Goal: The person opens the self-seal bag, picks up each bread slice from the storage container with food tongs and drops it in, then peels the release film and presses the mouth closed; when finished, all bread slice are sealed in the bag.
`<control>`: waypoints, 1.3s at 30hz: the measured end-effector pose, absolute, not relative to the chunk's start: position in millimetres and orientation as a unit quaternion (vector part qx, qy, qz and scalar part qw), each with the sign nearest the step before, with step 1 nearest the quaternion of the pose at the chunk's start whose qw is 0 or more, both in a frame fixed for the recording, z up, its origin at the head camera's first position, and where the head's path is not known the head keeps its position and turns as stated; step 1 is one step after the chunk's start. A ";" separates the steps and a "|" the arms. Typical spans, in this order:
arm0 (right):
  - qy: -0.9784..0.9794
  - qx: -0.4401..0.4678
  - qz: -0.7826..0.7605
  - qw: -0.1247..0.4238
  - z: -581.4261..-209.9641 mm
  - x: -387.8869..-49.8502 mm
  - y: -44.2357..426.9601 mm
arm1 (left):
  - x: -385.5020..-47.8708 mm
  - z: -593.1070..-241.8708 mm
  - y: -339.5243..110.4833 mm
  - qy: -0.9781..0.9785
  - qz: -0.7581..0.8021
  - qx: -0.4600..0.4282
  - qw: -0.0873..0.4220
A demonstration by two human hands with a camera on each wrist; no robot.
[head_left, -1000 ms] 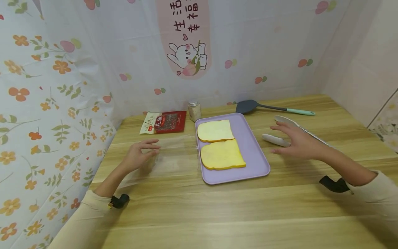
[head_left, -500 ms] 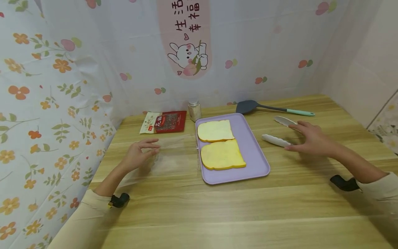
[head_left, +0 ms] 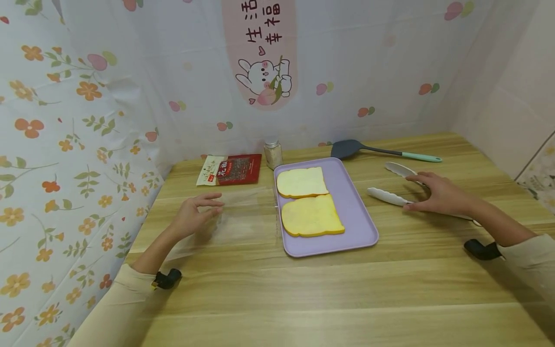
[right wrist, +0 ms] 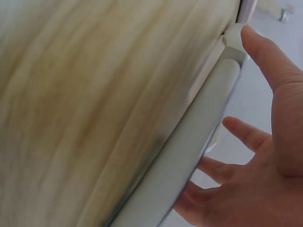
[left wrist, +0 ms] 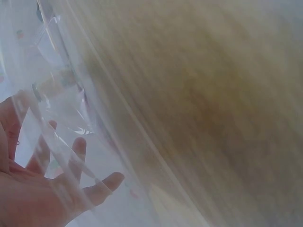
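Note:
White-tipped tongs [head_left: 386, 196] lie spread on the table, right of a lilac tray [head_left: 353, 217]. My right hand [head_left: 440, 195] spans them, thumb by the near arm and index finger by the far one. In the right wrist view its fingers [right wrist: 246, 132] are spread, and the thumb meets the pale end of one arm. My left hand [head_left: 195, 214] is beside a clear plastic box or sheet [head_left: 247, 217], its exact shape hard to make out. Its fingers [left wrist: 78, 156] are apart, seen through the plastic. Two toast-shaped slices, one pale [head_left: 302, 182], one yellower [head_left: 312, 217], rest on the tray.
Behind the plastic lies a red and cream spice packet [head_left: 238, 169]. A small jar with a metal lid [head_left: 273, 155] stands at the tray's back corner. A dark spatula [head_left: 345, 149] with a mint handle lies along the back, before a printed curtain [head_left: 368, 62].
My right hand has shifted right and slightly down along the tongs, bringing thumb and index finger to their two arms. My left hand and the slices stay put.

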State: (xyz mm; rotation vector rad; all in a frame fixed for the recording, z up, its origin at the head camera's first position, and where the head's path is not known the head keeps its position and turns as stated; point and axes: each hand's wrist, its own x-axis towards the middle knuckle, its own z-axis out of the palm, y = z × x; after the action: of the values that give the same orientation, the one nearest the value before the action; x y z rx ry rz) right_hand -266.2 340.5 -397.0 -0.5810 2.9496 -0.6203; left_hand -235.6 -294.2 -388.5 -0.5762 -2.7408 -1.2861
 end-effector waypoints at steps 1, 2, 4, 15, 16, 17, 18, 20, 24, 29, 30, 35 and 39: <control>0.959 -0.190 -0.204 0.039 -397.8 -267.4 341.0 | -235.3 -388.1 -294.0 -0.889 -0.417 -0.187 0.030; 0.959 -0.190 -0.206 0.043 -398.5 -268.6 341.4 | -235.0 -387.9 -293.9 -0.889 -0.417 -0.187 0.030; 0.958 -0.187 -0.211 0.051 -399.0 -270.4 341.5 | -234.7 -388.0 -293.8 -0.889 -0.417 -0.185 0.030; 0.958 -0.190 -0.210 0.038 -397.6 -274.8 339.4 | -234.2 -387.7 -294.6 -0.892 -0.413 -0.179 0.031; 0.959 -0.191 -0.208 0.036 -397.5 -274.7 339.3 | -234.1 -387.7 -294.8 -0.892 -0.413 -0.179 0.031; 0.959 -0.191 -0.208 0.034 -397.5 -274.6 339.3 | -234.2 -387.9 -294.9 -0.892 -0.414 -0.178 0.030; 0.958 -0.193 -0.210 0.033 -397.1 -274.2 339.0 | -234.3 -388.2 -295.0 -0.893 -0.413 -0.178 0.031; 0.957 -0.197 -0.210 0.029 -397.0 -273.7 339.0 | -234.4 -388.8 -295.4 -0.892 -0.413 -0.179 0.031; 0.953 -0.209 -0.218 0.021 -394.4 -271.7 337.5 | -234.7 -389.7 -296.1 -0.892 -0.413 -0.183 0.033; 0.949 -0.230 -0.216 0.016 -385.6 -267.0 328.2 | -234.0 -388.4 -295.8 -0.889 -0.417 -0.185 0.037; 0.948 -0.235 -0.215 0.018 -383.2 -266.1 325.4 | -233.6 -388.0 -295.7 -0.889 -0.417 -0.186 0.038; 0.942 -0.261 -0.212 0.028 -370.7 -259.1 309.4 | -233.3 -387.8 -295.7 -0.888 -0.417 -0.190 0.037; 0.933 -0.290 -0.209 0.031 -362.8 -253.0 295.5 | -233.9 -389.1 -296.3 -0.890 -0.413 -0.192 0.036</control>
State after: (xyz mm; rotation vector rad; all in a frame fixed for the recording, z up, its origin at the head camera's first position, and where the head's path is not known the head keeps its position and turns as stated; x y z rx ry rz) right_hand -253.0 295.5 -362.8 -0.8921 2.8763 -0.6454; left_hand -233.9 -296.3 -389.1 -0.5907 -2.7321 -1.2682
